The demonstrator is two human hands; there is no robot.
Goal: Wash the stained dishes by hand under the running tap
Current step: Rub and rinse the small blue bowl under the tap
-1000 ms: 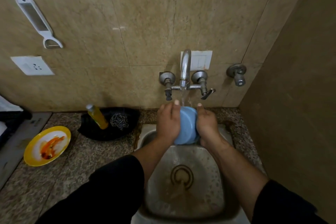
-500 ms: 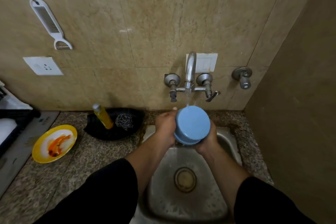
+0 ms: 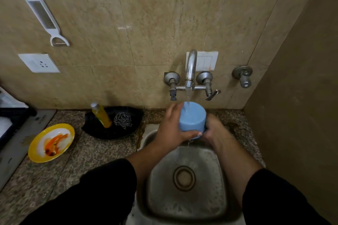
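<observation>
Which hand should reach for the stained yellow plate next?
Left, probably. The yellow plate lies on the counter to the left of the sink, on the left hand's side. The right hand could keep the blue bowl.

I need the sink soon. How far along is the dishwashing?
Nothing visibly finished: no clean dish shows set aside. In hand: both the left hand and right hand hold a round blue plastic bowl under the running steel tap. Left: the yellow-rimmed plate smeared with orange sauce waits on the speckled granite counter.
</observation>
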